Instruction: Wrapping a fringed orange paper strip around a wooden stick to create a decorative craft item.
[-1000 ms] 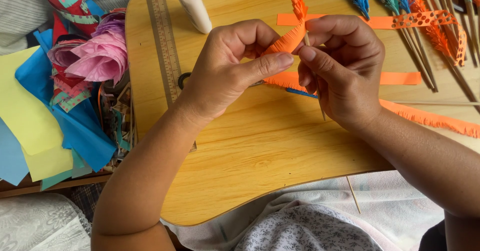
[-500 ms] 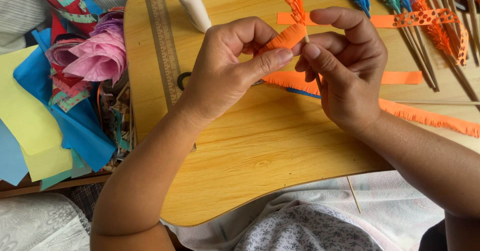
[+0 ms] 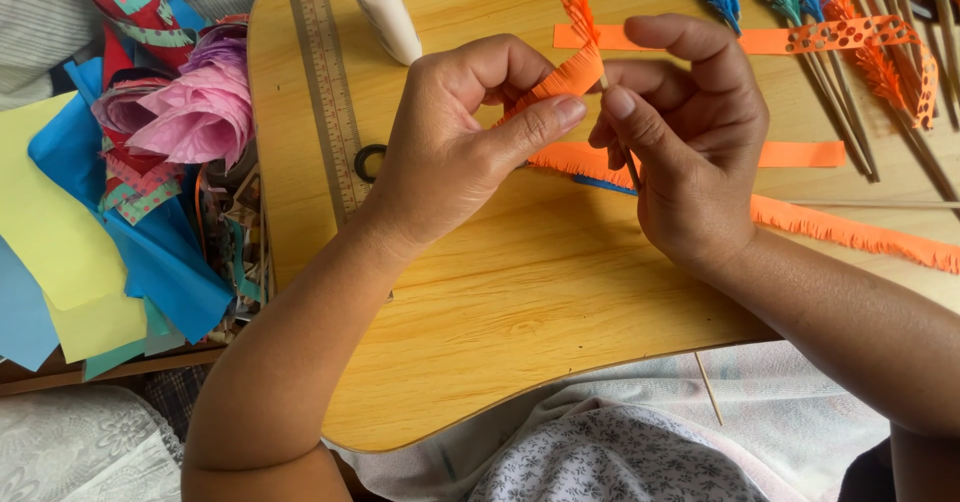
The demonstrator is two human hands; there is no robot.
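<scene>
The wooden table (image 3: 520,342) fills most of the view w/ its curved edge toward the person; a pile of coloured paper (image 3: 110,232) sits off its 9 o'clock side, blue and yellow sheets under pink and patterned scraps. Vs. a sec ago the overall layout is unchanged: table, pile, ruler (image 3: 325,92) and the white bottle (image 3: 385,7) at 12 o'clock all sit as they were. What has shifted is small and up at the hands: the right hand (image 3: 690,142) has rolled slightly, index finger now lifted and curled higher over the work, thumb pressed nearer the left thumb, so the two thumb tips nearly meet. Judging by that, the wrap of the strip round the stick is a turn or so further on, still mid-way, not finished. The left hand (image 3: 460,142) is closed in a pinch on the orange fringed strip (image 3: 570,72), thumb under, fingers curled over; the right hand is closed narrow on the thin wooden stick (image 3: 630,167), which runs down btw. thumb and fingers. The strip is held above the table at about 12 o'clock of centre, its frayed tip rising past the fingers, its free tail lying on the table toward 3 o'clock. Finished fringed sticks (image 3: 800,22), blue, green and orange, lie at 1–2 o'clock, w/ flat orange strips (image 3: 800,152) beside them.
</scene>
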